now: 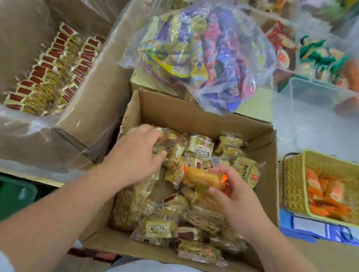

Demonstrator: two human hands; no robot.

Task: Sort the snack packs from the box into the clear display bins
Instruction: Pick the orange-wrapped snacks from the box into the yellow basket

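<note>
An open cardboard box (pixel 201 118) in front of me holds several snack packs (pixel 159 226) in yellow and clear wrappers. My right hand (pixel 236 197) pinches an orange-ended pack (pixel 203 176) just above the pile. My left hand (pixel 135 155) reaches into the box's far left part, fingers curled into the packs there; what it holds is hidden. A clear bin (pixel 312 111) stands to the far right of the box.
A big plastic-lined carton (pixel 82 106) with rows of red-and-yellow packs stands left. A clear bag of mixed packs (pixel 206 55) lies behind the box. A yellow basket (pixel 293 179) with orange packs sits right. A green crate (pixel 3 202) is at lower left.
</note>
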